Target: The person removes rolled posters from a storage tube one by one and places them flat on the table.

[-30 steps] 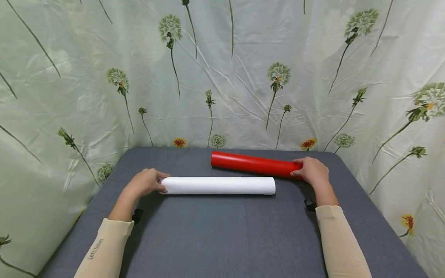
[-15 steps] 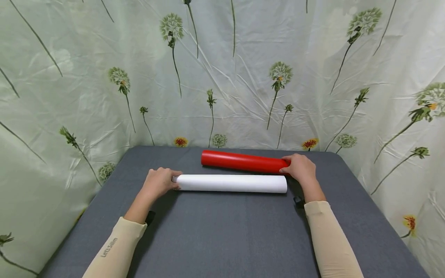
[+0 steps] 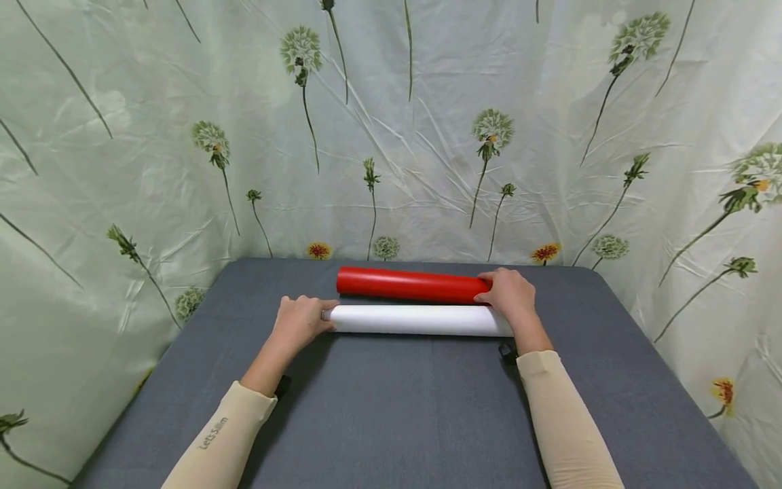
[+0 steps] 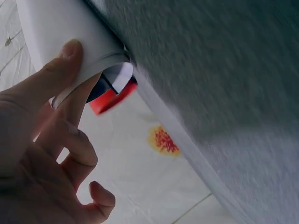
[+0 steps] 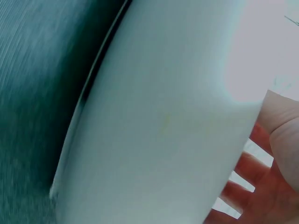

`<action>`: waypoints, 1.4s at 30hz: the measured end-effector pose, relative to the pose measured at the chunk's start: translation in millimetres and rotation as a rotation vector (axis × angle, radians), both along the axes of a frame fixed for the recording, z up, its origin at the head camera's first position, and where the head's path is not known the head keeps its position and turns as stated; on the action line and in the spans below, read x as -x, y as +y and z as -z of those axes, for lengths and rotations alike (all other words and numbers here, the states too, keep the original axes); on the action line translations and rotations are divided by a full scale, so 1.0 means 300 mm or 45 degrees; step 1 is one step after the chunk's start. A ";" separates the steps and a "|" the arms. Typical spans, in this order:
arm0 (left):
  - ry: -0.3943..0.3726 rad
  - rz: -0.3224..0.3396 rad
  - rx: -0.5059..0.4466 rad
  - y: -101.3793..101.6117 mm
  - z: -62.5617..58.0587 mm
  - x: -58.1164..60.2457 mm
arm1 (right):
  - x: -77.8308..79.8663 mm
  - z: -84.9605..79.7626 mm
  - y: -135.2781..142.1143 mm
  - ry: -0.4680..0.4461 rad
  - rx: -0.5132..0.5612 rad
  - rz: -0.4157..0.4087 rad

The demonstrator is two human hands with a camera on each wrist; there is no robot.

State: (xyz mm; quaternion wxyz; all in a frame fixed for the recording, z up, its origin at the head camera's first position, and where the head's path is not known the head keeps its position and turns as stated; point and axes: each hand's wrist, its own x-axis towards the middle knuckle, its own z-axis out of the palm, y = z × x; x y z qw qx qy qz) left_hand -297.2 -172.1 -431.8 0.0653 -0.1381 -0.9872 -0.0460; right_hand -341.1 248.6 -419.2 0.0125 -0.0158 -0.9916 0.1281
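A white rolled sheet (image 3: 415,320) lies crosswise on the grey table. My left hand (image 3: 299,320) pinches its left end. In the left wrist view the thumb presses the outside of the white roll (image 4: 70,30) while a finger reaches into its hollow end; the other fingers are loosely bent. Just behind it lies a red roll (image 3: 403,284), slightly slanted, its right end gripped by my right hand (image 3: 512,295). That hand and wrist cover the white roll's right end. In the right wrist view the white roll (image 5: 154,112) fills the middle, hiding the red one.
The grey table (image 3: 391,414) has rounded far corners. A pale curtain (image 3: 391,136) printed with dandelions hangs behind it and along both sides. A black strap piece (image 3: 507,353) shows at the right wrist.
Both hands have moved inward. The white roll has slid right and slightly away with the left hand. The red roll has shifted left with the right hand, and the rolls now overlap more lengthwise.
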 end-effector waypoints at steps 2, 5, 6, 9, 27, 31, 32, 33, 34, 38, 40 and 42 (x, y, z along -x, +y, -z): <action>0.032 0.004 0.012 0.015 0.007 0.003 | 0.002 0.003 -0.017 0.011 0.009 0.002; 0.061 0.006 0.010 0.033 0.016 0.005 | 0.004 0.010 -0.038 0.023 0.009 -0.010; 0.068 0.005 0.007 0.038 0.019 0.006 | 0.005 0.012 -0.043 0.026 0.005 -0.016; 0.090 0.004 0.011 0.048 0.027 0.006 | 0.008 0.017 -0.052 0.033 -0.005 -0.030; 0.070 -0.030 -0.020 0.058 0.029 0.021 | -0.105 -0.035 -0.073 0.160 0.104 -0.283; 0.054 -0.029 -0.020 0.054 0.026 0.021 | -0.153 -0.030 -0.102 0.161 0.078 -0.395; 0.049 -0.031 -0.024 0.054 0.025 0.020 | -0.157 -0.025 -0.109 0.160 0.059 -0.411; 0.044 -0.033 -0.025 0.053 0.025 0.019 | -0.160 -0.021 -0.113 0.155 0.045 -0.421; 0.039 -0.036 -0.025 0.053 0.024 0.019 | -0.161 -0.015 -0.116 0.148 0.027 -0.427; -0.003 -0.042 0.002 0.050 0.019 0.017 | -0.159 0.003 -0.120 0.135 -0.041 -0.429; -0.024 -0.041 0.041 0.048 0.008 0.015 | -0.160 0.006 -0.120 0.136 -0.054 -0.426; 0.002 -0.029 0.100 0.050 -0.014 0.009 | -0.162 0.006 -0.121 0.142 -0.063 -0.425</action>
